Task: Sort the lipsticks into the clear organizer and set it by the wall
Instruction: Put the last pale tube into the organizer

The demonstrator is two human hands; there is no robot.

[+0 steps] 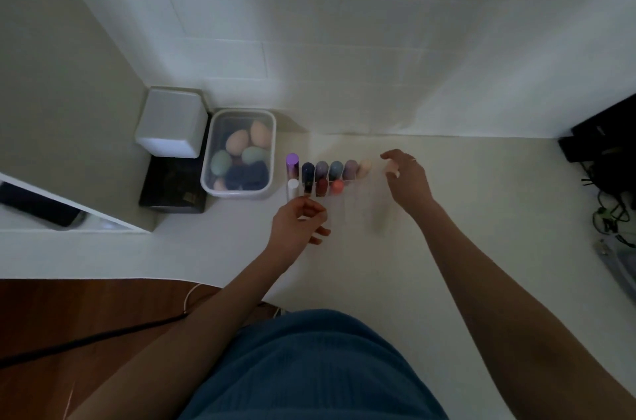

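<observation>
Clear organizer (339, 204) is sitting on the bench (464, 213) between both grips, long axis running left-right, lipsticks (321, 173) standing upright, caps up. Left hand (297, 223) is curling loosely at its near-left corner; hold unclear. Right hand (406, 178) is hovering half-open, empty, at the right end.

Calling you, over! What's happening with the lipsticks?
Left hand and right hand open at ends of clear plastic organizer. Colourful lipsticks upright inside. White wall close behind. Nothing blocking.
</observation>
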